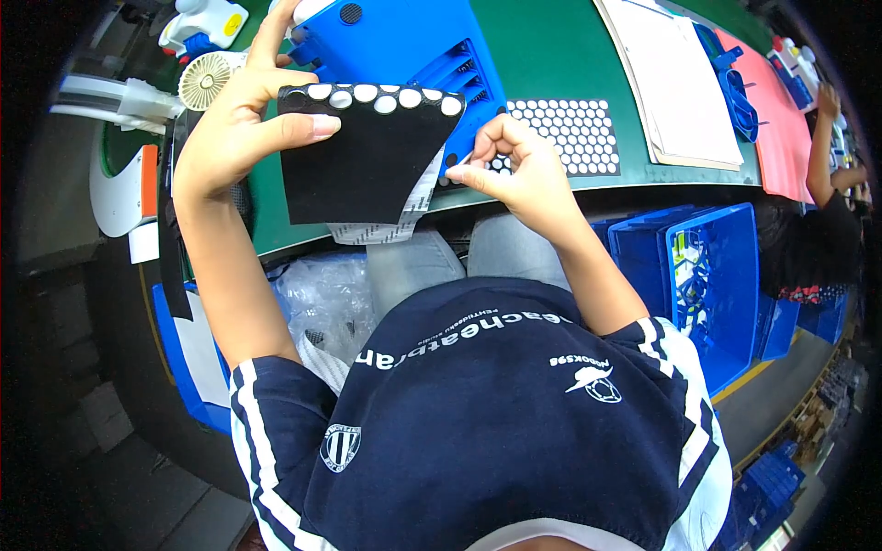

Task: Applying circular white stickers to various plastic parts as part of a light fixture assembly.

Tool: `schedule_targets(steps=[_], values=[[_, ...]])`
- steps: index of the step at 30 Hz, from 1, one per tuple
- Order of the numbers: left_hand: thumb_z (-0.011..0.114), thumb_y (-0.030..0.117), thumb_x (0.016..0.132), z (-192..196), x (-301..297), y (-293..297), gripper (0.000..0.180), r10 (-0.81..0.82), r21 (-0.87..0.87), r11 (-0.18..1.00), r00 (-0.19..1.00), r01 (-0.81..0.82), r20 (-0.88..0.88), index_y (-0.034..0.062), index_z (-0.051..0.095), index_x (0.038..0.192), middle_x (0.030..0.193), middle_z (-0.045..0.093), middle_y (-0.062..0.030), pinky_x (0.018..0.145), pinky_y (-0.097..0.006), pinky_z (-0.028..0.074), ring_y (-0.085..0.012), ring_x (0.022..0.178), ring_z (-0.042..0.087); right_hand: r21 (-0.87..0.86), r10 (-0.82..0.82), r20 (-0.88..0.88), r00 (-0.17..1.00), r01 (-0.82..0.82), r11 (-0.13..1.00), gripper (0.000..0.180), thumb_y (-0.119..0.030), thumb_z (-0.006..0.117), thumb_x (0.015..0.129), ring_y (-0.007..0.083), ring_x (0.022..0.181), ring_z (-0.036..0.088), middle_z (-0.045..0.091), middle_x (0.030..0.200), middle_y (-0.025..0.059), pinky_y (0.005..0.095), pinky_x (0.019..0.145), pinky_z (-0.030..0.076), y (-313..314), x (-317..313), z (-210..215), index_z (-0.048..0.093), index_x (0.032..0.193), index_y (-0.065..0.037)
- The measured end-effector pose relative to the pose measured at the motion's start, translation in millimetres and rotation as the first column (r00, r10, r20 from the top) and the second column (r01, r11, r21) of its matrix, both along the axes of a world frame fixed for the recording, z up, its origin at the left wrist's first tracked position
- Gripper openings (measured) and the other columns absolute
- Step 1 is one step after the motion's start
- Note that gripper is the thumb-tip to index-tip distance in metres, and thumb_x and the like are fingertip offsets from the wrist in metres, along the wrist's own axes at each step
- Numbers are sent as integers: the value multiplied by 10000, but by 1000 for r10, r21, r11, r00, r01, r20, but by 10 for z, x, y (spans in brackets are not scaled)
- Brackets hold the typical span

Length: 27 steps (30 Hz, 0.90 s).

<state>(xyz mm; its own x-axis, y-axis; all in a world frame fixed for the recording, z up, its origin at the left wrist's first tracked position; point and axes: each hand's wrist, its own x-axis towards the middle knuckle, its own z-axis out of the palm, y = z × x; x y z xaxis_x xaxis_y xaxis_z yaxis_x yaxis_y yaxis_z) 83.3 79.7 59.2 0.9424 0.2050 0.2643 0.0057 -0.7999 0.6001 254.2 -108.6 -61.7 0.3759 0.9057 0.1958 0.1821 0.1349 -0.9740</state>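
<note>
My left hand [243, 129] grips a black sheet [367, 161] of round stick-on pads, thumb on its face. White circles line its upper edge, and a printed backing curls out below. Behind the sheet lies a blue plastic housing [395, 41], its slotted recess facing up; my left fingers reach along its left side. A black round pad [350, 13] sits near its far end, another [451, 160] at the near right corner. At that corner my right hand [514, 170] is closed in a pinch; what it holds, if anything, is too small to make out.
A second dotted sheet [574, 138] lies on the green table [542, 55], right of the housing. Farther right are papers [675, 92] and blue parts [735, 87]. A small fan [209, 81] stands left. Blue bins [726, 275] flank my right side; another person [818, 220] works beyond.
</note>
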Motion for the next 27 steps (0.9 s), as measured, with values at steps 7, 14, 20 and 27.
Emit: schedule_targets(steps=[7, 14, 20, 27], values=[[743, -28, 540, 102, 15, -220, 711, 239, -489, 825, 959, -282, -149, -115, 464, 1189, 1247, 457, -195, 800, -270, 419, -163, 1031, 494, -11, -32, -155, 987, 30, 999, 249, -158, 742, 709, 51, 640, 482, 517, 655, -16, 193, 594, 408, 10, -38, -58, 523, 733, -42], [650, 292, 621, -68, 38, 37, 229, 17, 35, 999, 1000, -18, 25, 67, 609, 635, 1464, 161, -141, 1039, -460, 174, -275, 1288, 274, -35, 21, -262, 965, -31, 999, 220, -89, 725, 717, 65, 662, 498, 531, 709, -1, 201, 631, 427, -15, -8, -61, 514, 759, -45], [652, 296, 618, 38, -61, -14, 240, 58, 7, 998, 997, -58, -42, 62, 596, 616, 1455, 174, -163, 1024, -454, 187, -270, 1269, 295, 148, 199, -667, 718, -134, 980, 203, -35, 646, 793, 168, 808, 613, 609, 832, 114, 259, 683, 490, -56, -216, -234, 443, 798, -43], [756, 42, 588, -522, 708, 410, 440, -668, 378, 480, 51, 792, 742, -85, 618, 986, 1455, 117, -179, 971, -310, 281, -210, 1146, 415, 174, 278, -843, 460, -255, 951, 230, -260, 504, 912, 172, 850, 591, 616, 925, 92, 278, 702, 437, 2, -328, -364, 502, 1019, -56]])
